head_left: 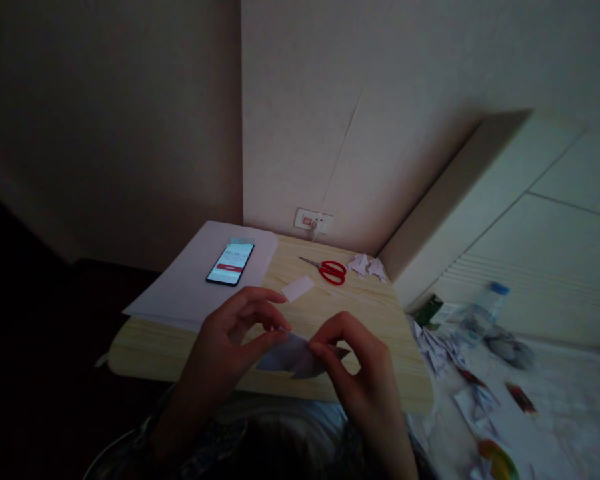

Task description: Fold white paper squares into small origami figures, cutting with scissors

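Both hands hold one folded piece of pale paper just above the near edge of a small wooden table. My left hand pinches its left part between thumb and fingers. My right hand pinches its right end, fingers curled. The paper has pointed folds and is partly hidden by my fingers.
On the table lie a lit phone on white sheets, a small paper strip, red scissors and folded paper shapes. A wall socket sits behind. At the right, a bed holds paper scraps and a plastic bottle.
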Motion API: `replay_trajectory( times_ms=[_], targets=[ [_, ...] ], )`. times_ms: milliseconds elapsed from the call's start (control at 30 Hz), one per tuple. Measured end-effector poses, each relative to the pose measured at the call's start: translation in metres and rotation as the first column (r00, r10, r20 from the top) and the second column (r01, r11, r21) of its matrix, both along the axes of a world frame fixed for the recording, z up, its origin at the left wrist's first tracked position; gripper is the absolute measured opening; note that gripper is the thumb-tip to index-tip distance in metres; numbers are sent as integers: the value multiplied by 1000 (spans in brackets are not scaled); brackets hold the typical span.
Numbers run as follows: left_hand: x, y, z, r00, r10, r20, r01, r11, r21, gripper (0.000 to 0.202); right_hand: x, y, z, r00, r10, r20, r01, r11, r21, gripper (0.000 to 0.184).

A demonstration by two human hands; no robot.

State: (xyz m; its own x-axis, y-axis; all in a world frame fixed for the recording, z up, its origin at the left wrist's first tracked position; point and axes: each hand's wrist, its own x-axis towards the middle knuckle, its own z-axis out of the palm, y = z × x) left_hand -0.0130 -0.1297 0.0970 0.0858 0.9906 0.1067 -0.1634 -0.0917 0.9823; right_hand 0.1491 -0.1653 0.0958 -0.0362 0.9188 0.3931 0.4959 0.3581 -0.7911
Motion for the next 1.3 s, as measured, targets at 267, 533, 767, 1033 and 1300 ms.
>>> replay_trajectory(
  times_ms=[267, 533, 767, 1033, 1300],
  targets=[
    [-2, -1, 1, 997, 63, -36, -63, 998, -7, 17, 1, 0, 0, 1000, 10, -6, -10, 1000, -18, 18],
    [-8, 0, -2, 990, 81, -116, -70, 993, 100, 15, 0, -1, 1, 1000, 20, -18, -21, 1000, -5, 17],
    [-1, -3, -1, 1000, -22, 21, 23, 1000, -14, 33, 0, -1, 2, 997, -56, -45, 57, 998, 19, 16],
    [-2, 4, -13, 970, -221, -100, 223, 975, 7, 32, -4, -1, 0, 998, -13, -62, 13, 1000, 2, 16],
    [-7, 5, -11, 988, -148, -51, 148, 989, -3, 28, 2, -2, 4, 992, -77, -96, 77, 997, 2, 16]
  ],
)
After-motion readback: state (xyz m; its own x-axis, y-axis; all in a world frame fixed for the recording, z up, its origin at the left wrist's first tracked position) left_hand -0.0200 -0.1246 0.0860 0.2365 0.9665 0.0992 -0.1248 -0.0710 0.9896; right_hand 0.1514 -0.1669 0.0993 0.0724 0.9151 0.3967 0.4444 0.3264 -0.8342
